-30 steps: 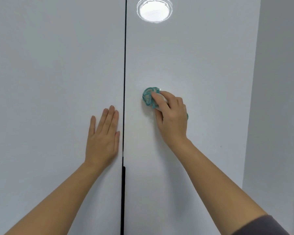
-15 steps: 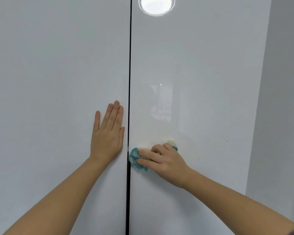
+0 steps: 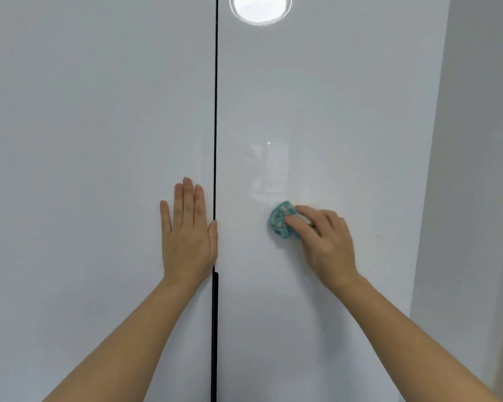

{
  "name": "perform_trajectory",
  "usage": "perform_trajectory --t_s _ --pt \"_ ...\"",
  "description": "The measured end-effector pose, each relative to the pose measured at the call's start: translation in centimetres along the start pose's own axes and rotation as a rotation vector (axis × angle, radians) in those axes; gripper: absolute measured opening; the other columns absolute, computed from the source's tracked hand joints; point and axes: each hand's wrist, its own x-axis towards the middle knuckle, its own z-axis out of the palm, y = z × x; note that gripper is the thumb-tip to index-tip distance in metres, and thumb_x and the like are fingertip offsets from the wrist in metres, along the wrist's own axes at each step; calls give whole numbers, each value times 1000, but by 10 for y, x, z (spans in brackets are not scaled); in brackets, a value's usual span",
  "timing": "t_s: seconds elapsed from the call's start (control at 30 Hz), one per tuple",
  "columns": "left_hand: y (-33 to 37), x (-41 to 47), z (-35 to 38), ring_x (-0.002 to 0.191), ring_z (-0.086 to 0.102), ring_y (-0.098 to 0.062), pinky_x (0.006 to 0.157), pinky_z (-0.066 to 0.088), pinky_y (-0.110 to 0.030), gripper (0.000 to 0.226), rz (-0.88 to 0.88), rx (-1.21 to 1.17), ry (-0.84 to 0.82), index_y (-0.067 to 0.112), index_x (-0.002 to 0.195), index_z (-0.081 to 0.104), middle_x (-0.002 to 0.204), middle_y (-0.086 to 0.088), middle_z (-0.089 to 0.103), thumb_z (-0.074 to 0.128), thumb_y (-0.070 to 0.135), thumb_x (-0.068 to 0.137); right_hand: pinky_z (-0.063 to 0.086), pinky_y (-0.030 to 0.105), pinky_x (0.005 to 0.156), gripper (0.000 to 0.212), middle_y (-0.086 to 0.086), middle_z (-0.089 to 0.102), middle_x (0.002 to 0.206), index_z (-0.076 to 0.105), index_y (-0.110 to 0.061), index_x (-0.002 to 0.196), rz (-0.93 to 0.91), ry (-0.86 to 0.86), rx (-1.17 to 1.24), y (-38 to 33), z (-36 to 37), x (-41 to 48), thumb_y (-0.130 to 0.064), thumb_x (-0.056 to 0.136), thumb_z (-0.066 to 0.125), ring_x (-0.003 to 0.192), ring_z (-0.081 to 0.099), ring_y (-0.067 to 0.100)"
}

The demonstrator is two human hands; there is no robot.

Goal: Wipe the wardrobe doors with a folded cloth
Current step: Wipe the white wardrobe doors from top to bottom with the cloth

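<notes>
Two glossy white wardrobe doors fill the view, the left door [image 3: 93, 169] and the right door [image 3: 346, 111], split by a thin dark gap [image 3: 215, 111]. My left hand [image 3: 188, 230] lies flat on the left door with straight fingers, its thumb at the gap. My right hand [image 3: 323, 242] grips a bunched teal and white cloth [image 3: 280, 223] and presses it against the right door at mid height. Most of the cloth is hidden under my fingers.
A round ceiling light reflects [image 3: 260, 8] at the top of the right door. A grey wall [image 3: 476, 169] adjoins the wardrobe on the right. A dark handle strip [image 3: 215, 329] runs down the gap below my left hand.
My right hand has carried the cloth from beside the gap rightward and up along the right door. A second ago it was higher still. My left hand stays flat on the left door.
</notes>
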Motion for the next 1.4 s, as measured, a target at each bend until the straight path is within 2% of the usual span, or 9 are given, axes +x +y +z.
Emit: perform_trajectory --t_s 0.2,0.43,0.57,0.7,0.83,1.0,1.13,1.3,1.4 --pt "-3 -3 4 149 0 -27 120 0 -49 63 10 14 -1 -1 151 6 160 -16 2 25 27 98 48 46 84 51 4 53 124 53 -20 126 567 85 -30 48 -36 -30 6 82 58 107 48 28" --pt "-1 -3 4 149 2 -28 120 0 -50 63 6 -2 3 -3 150 11 160 -18 6 23 28 97 39 43 90 39 7 50 129 53 -17 129 997 229 -105 78 -47 -42 -9 91 52 116 45 27" --pt "-1 -2 4 149 2 -28 120 -1 -49 63 1 -8 7 -3 151 8 160 -17 5 23 27 97 40 34 77 41 5 45 134 48 -18 135 1130 267 -100 75 -51 -50 -10 94 50 120 40 25" --pt "-1 -3 4 149 1 -28 120 -1 -50 64 0 -16 6 -3 151 9 160 -17 4 23 27 97 37 32 84 43 7 44 135 47 -17 136 1261 339 -74 54 -46 -62 -7 94 49 123 39 28" --pt "-1 -3 4 149 0 -28 120 -2 -50 63 8 -11 5 -3 151 8 160 -18 3 23 27 97 25 15 87 45 15 45 131 49 -10 133 1220 358 -49 21 -29 -68 2 90 49 116 41 33" --pt "-3 -3 4 149 0 -29 120 -2 -50 64 23 -14 2 -2 151 5 160 -18 3 24 27 97 31 21 89 46 13 46 131 51 -8 131 1172 313 -1 -15 -12 -56 5 88 48 114 41 30" --pt "-5 -3 4 149 1 -29 120 0 -51 63 36 -32 2 -1 151 4 160 -18 3 23 28 98 26 13 87 45 13 47 128 54 -6 127 1068 256 55 -52 3 -42 8 85 50 110 42 29" --pt "-6 -2 3 149 2 -28 120 1 -50 62 54 -75 15 -1 151 8 160 -17 5 27 22 96 43 34 89 45 4 43 127 52 -18 126 803 146 102 -106 31 -32 -7 83 44 104 42 23" --pt "-8 -3 3 148 6 -30 120 2 -50 62 64 -84 23 -1 151 13 159 -19 9 30 20 95 46 38 85 50 2 44 126 50 -20 125 681 95 136 -129 39 -29 2 81 50 101 42 22"
